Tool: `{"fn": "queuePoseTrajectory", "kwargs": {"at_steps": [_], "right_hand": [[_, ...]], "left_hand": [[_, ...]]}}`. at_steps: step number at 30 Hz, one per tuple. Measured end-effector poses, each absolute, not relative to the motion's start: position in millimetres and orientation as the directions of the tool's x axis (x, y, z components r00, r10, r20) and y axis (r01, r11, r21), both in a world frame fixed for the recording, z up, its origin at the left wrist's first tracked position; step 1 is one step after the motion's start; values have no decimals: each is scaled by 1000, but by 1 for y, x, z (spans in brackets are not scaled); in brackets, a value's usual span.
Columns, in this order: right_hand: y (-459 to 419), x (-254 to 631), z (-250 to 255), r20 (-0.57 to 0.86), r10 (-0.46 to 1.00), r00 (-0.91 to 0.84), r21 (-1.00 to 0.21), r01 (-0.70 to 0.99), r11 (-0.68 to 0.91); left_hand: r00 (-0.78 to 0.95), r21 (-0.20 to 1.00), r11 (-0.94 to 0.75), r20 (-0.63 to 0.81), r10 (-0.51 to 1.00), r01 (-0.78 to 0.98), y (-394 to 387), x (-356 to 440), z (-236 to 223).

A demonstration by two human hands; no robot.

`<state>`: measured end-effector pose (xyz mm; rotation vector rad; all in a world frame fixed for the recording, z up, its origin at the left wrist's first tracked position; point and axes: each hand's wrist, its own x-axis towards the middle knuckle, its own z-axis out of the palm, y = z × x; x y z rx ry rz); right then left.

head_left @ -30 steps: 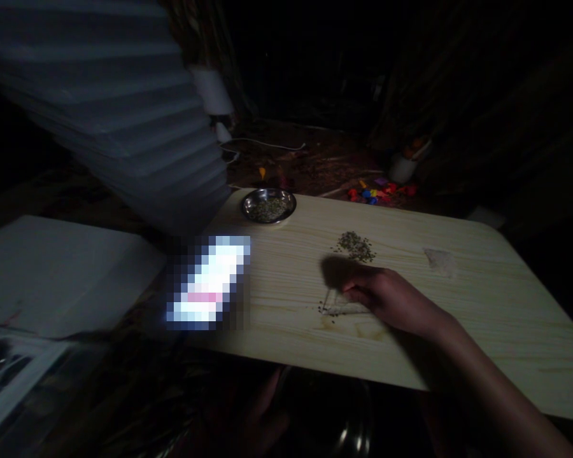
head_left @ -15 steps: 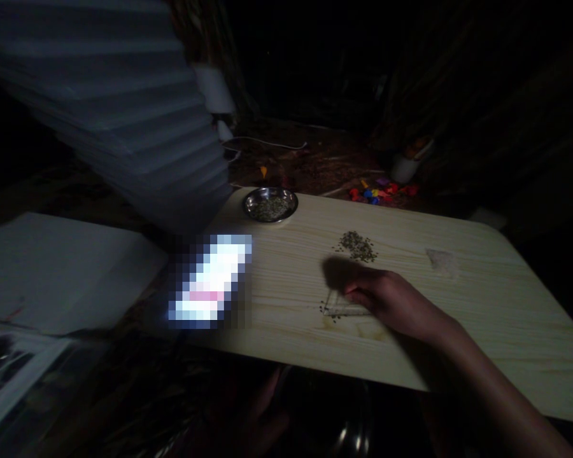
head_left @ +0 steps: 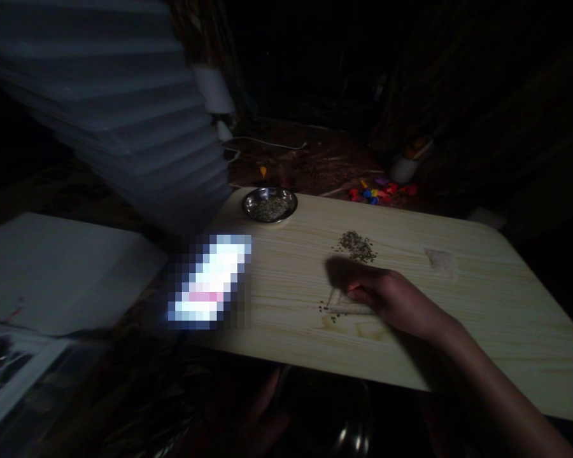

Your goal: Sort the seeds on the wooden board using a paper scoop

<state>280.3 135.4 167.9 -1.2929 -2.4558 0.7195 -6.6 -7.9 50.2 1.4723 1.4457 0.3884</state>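
My right hand (head_left: pixel 386 296) is closed in a pinch over the table, on a thin, pale, see-through flat piece (head_left: pixel 341 302) that lies against the tabletop. A few small dark seeds (head_left: pixel 334 317) are scattered at its left edge. Just beyond the hand is a loose pile of seeds (head_left: pixel 357 245). Below the near table edge, in deep shadow, my left hand (head_left: pixel 270 410) grips the left side of a shiny metal bowl (head_left: pixel 327 413). What the bowl contains is too dark to make out.
A shallow steel dish (head_left: pixel 270 205) with seeds stands at the table's far left corner. A crumpled pale scrap (head_left: pixel 440 261) lies on the right of the wooden tabletop (head_left: pixel 496 331). At left glows a pixelated bright screen (head_left: pixel 212 280), near a white surface (head_left: pixel 57 273).
My right hand and the flat piece have shifted slightly right, leaving a few seeds by its left edge. My left hand and the bowl look unmoved.
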Motion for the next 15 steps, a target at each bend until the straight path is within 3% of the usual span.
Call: {"fn": "queuePoseTrajectory", "kwargs": {"at_steps": [9, 15], "right_hand": [[128, 276, 163, -7, 815, -579, -540, 688, 484], [121, 270, 162, 3, 827, -562, -555, 687, 469]], "left_hand": [[170, 735, 189, -385, 907, 651, -19, -20, 16], [119, 737, 216, -373, 920, 641, -20, -17, 16]]}}
